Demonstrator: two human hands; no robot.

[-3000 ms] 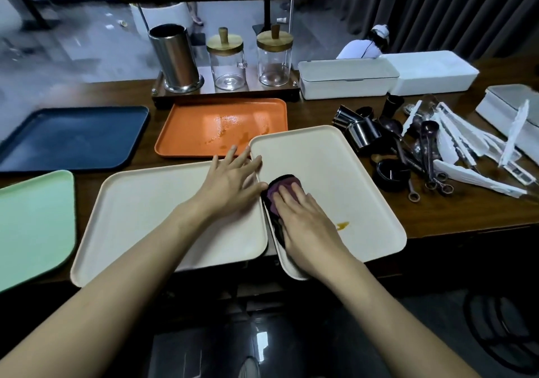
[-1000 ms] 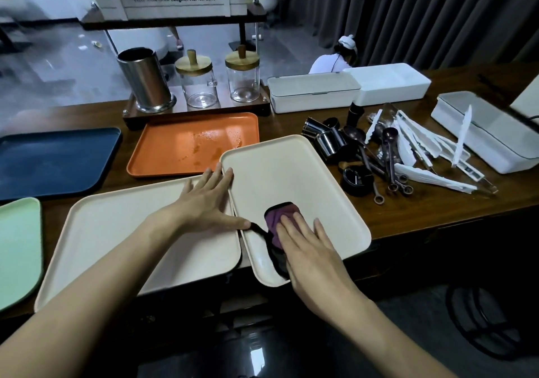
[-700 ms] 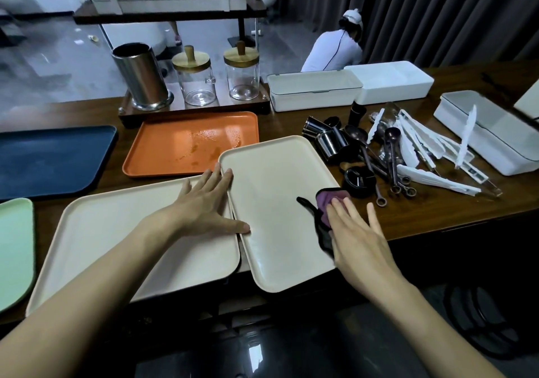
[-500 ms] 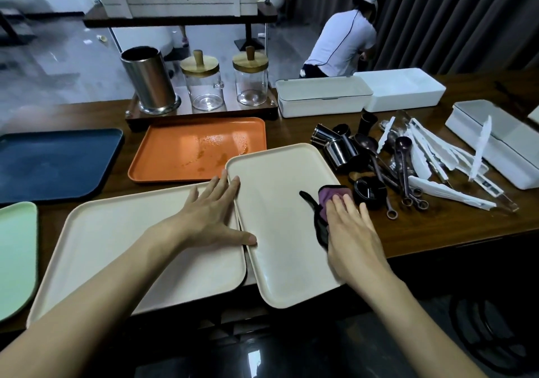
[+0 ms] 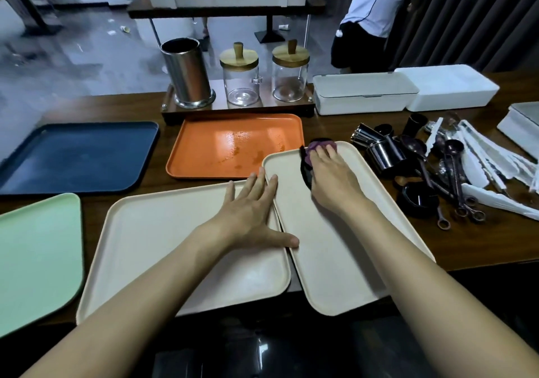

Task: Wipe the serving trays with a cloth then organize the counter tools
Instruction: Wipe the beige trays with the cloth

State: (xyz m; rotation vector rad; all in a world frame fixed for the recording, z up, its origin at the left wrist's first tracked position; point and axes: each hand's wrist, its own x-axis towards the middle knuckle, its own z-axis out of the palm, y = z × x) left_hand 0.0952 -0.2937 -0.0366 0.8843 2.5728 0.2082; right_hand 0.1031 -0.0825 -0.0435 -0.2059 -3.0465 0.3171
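My right hand presses a purple and black cloth onto the far end of the right cream tray. Only the cloth's far tip and left edge show past my fingers. My left hand lies flat with fingers spread across the seam between that tray and the left cream tray, thumb on the right tray's rim. An orange tray with wet smears, a dark blue tray and a green tray lie around them. Counter tools, metal cups, dark measuring spoons and white plastic tongs, are heaped at the right.
A steel canister and two glass jars stand on a wooden stand behind the orange tray. White lidded boxes sit at the back right. A person in a white shirt stands beyond the counter.
My right hand slid the cloth from the tray's near left part across to its right edge, then up to its far end. The left hand stayed in place. The person behind stood up.
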